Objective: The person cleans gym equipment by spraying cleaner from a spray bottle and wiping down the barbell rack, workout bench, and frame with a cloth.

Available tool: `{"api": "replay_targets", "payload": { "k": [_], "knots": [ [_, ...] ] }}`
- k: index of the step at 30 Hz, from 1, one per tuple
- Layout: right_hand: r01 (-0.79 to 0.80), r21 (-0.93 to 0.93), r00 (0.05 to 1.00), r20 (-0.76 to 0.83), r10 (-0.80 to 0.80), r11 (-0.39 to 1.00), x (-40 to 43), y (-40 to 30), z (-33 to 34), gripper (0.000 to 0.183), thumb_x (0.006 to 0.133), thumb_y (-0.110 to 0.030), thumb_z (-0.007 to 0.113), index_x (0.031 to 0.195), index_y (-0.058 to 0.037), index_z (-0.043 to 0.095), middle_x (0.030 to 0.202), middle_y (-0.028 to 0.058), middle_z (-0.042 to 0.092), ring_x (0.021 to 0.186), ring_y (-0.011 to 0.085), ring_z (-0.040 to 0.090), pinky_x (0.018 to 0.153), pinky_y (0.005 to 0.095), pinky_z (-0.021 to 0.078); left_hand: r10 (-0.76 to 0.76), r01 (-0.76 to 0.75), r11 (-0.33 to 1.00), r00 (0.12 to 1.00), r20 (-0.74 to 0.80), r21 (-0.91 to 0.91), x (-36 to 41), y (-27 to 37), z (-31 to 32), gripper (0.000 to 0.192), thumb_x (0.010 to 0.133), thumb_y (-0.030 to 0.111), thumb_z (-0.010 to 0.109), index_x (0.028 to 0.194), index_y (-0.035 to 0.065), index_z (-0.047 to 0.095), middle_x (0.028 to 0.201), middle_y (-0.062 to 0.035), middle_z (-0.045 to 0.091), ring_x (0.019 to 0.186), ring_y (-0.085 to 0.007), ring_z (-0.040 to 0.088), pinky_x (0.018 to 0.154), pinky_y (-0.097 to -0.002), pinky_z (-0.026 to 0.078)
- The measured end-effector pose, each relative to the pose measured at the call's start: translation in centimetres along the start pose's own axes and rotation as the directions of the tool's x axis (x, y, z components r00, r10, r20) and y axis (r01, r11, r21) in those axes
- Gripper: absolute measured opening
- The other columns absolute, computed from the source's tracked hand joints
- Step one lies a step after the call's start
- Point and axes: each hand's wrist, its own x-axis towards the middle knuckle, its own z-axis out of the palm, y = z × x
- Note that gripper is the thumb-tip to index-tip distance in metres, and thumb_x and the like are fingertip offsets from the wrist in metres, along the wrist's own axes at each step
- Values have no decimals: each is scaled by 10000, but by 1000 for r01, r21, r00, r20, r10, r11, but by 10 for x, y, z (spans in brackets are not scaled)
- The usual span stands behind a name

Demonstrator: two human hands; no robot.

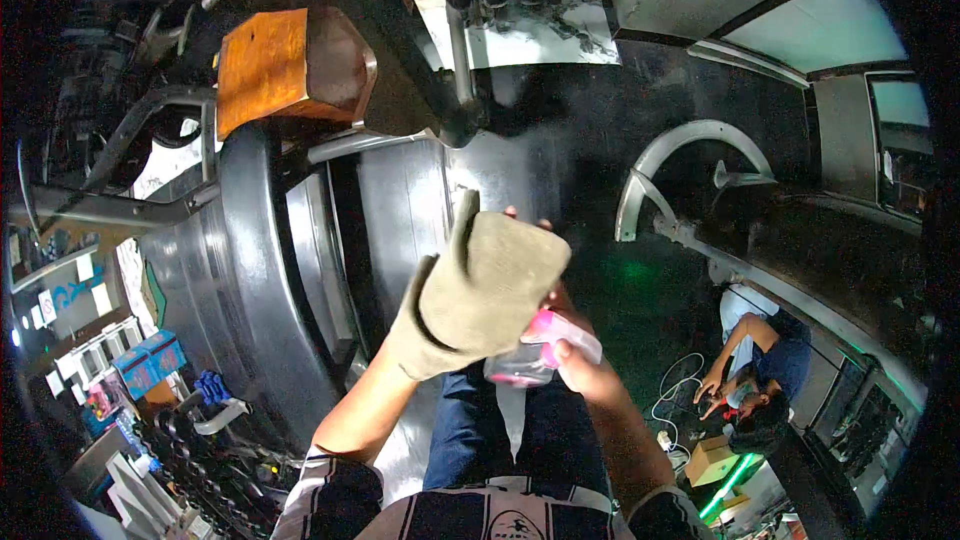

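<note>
A beige piece (491, 277) with a rounded end and two prong-like edges is held up in front of me; its exact kind is unclear. My left hand (405, 364) is mostly hidden behind or under it, with fingertips showing past its far edge. Just beside the piece, my right hand (589, 375) grips a clear spray bottle (517, 367) with a pink and white head, its thumb on the near side. The bottle is tilted, blurred, and partly covered by the beige piece.
Large curved dark panels (270, 255) stand at left, below an orange-brown block (266, 64). A grey metal arch (701, 135) rises at right. Another person (757, 367) works low at right near a white cable (660, 397) and a cardboard box (709, 461). Black coiled parts (195, 457) lie lower left.
</note>
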Motion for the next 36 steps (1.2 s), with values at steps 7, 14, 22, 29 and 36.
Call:
{"api": "replay_targets", "payload": {
  "k": [7, 14, 22, 29, 36],
  "knots": [
    [-127, -20, 992, -24, 127, 992, 52, -42, 24, 270, 953, -171, 587, 1150, 10, 625, 939, 38, 687, 756, 89, 613, 661, 250, 500, 100, -158, -242, 977, 187, 957, -28, -55, -53, 428, 855, 431, 635, 1216, 201, 636, 1165, 16, 665, 1036, -177, 641, 904, -390, 508],
    [109, -231, 932, -314, -180, 967, 59, -52, 32, 198, 906, -117, 611, 1053, 12, 642, 960, 99, 677, 839, 179, 660, 734, 305, 527, -64, 69, 353, 997, -50, 933, -70, -100, -56, 629, 809, 226, 728, 1347, 1, 492, 1360, -238, 532, 1271, -361, 520, 1061, -442, 409],
    [131, -602, 959, -123, -254, 788, 72, -35, 102, 764, 734, -296, 846, 1341, -8, 483, 1305, 233, 508, 1200, 416, 503, 1022, 493, 411, 216, 59, 716, 928, -302, 695, -63, -178, -73, 647, 955, 259, 512, 1507, 43, 253, 1460, -150, 408, 1362, -290, 393, 1111, -410, 338],
    [305, -650, 931, 358, -73, 696, 97, -73, 46, 867, 651, -187, 645, 1483, -118, 410, 1368, 232, 513, 1342, 473, 334, 1193, 541, 134, 527, -133, 393, 843, -105, 910, -52, -111, -96, 658, 684, 233, 794, 1219, -3, 493, 1156, -171, 554, 1136, -311, 541, 971, -416, 433],
    [422, -846, 809, 187, -557, 327, 123, -71, 18, 462, 698, -40, 764, 1126, -200, 692, 1090, 112, 678, 1053, 334, 623, 928, 452, 511, 399, -92, 527, 905, -151, 845, -68, -71, -72, 390, 687, 191, 757, 996, 42, 571, 1174, -186, 625, 1137, -308, 582, 978, -440, 438]
  ]
}}
